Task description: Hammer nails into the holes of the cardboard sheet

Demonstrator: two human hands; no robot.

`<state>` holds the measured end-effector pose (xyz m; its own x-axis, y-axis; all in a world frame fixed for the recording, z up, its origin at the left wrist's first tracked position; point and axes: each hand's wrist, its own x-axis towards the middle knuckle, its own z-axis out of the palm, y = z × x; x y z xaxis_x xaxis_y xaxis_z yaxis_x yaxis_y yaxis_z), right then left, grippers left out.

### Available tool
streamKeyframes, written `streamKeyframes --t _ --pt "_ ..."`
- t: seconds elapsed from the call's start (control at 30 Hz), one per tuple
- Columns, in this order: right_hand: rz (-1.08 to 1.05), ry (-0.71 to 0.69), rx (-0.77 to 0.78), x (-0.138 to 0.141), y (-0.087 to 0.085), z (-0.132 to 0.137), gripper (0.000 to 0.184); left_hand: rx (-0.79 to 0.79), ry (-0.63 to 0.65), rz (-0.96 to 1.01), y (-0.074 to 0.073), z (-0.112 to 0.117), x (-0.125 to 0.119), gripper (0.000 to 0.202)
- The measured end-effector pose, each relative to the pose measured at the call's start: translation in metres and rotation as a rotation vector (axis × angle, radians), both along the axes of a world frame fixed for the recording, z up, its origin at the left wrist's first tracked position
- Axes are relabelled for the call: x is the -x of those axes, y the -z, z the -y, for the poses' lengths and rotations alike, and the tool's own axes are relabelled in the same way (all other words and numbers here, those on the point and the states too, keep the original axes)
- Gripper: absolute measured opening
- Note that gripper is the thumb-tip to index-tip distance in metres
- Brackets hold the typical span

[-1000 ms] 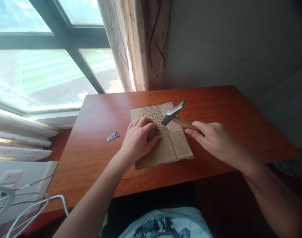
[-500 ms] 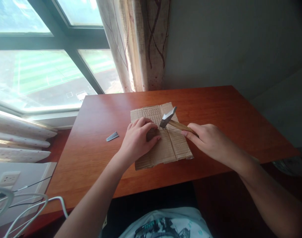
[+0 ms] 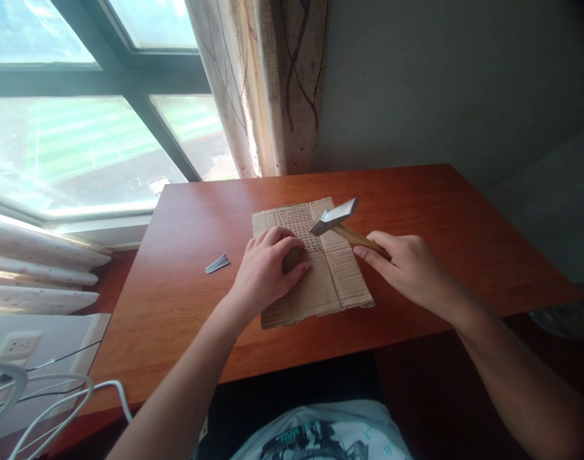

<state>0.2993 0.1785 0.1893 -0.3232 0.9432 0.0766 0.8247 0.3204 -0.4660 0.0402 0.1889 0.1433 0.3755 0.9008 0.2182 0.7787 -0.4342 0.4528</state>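
Note:
In my right hand, fingers wrapped round the wooden handle, is a hammer. Its metal head is raised over a piece of corrugated cardboard with creases and rough edges. A grid of small dark holes covers the far middle part of the cardboard. My left hand rests on the cardboard's left side, fingers bent, thumb and index finger apart. Anything under its palm is hidden. To the left of that hand, several steel nails lie side by side on the wooden table.
The reddish-brown wooden table stands by a window and a patterned curtain. At the lower left, white cables loop in front of a wall socket. A grey wall rises behind the table.
My right hand has lifted the hammer up and slightly to the right, away from the cardboard, and its head has tilted flatter. My left hand and the nails have stayed in place.

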Motion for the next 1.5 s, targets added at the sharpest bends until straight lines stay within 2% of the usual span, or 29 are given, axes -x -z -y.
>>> streamKeyframes --t 0.1,0.2,0.3,0.4,0.53,0.63,0.8,0.93,1.03,1.13,1.2,1.37,1.5 --pt "-0.141 0.106 -0.099 -0.002 -0.001 -0.001 0.039 -0.006 0.001 0.008 0.000 0.000 0.000 0.023" --pt "-0.400 0.223 -0.174 -0.003 0.006 -0.006 0.047 -0.012 0.000 0.008 0.001 0.001 0.000 0.023" --pt "-0.704 0.258 -0.173 0.000 0.016 -0.013 0.050 -0.010 -0.001 0.000 0.001 0.000 0.000 0.024" --pt "-0.886 0.276 -0.192 0.005 0.024 -0.019 0.051 -0.005 -0.005 -0.002 0.000 0.000 0.000 0.024" --pt "-0.943 0.331 -0.256 0.009 0.033 -0.022 0.053 -0.001 -0.010 0.000 -0.001 0.001 -0.001 0.024" --pt "-1.010 0.320 -0.290 0.009 0.038 -0.021 0.053 0.002 -0.006 0.009 -0.002 0.001 -0.001 0.024" --pt "-1.034 0.327 -0.275 0.007 0.042 -0.018 0.051 0.016 0.012 0.028 0.000 -0.002 0.001 0.023" --pt "-1.108 0.273 -0.225 0.008 0.043 -0.017 0.051 0.011 0.023 0.055 -0.004 -0.001 0.000 0.022" --pt "-1.197 0.221 -0.226 0.010 0.044 -0.019 0.049 -0.080 0.016 0.196 -0.012 0.002 0.003 0.017" --pt "-1.238 0.198 -0.254 0.011 0.047 -0.020 0.049 -0.206 -0.080 0.270 -0.016 0.004 0.020 0.015" --pt "-1.249 0.203 -0.273 0.011 0.049 -0.021 0.050 -0.227 -0.197 0.206 -0.011 0.004 0.042 0.017" --pt "-1.285 0.223 -0.294 0.008 0.049 -0.018 0.049 -0.139 -0.424 -0.171 0.019 0.011 0.100 0.020" --pt "-1.305 0.240 -0.317 0.007 0.048 -0.018 0.048 -0.083 -0.449 -0.435 0.033 0.021 0.115 0.025"
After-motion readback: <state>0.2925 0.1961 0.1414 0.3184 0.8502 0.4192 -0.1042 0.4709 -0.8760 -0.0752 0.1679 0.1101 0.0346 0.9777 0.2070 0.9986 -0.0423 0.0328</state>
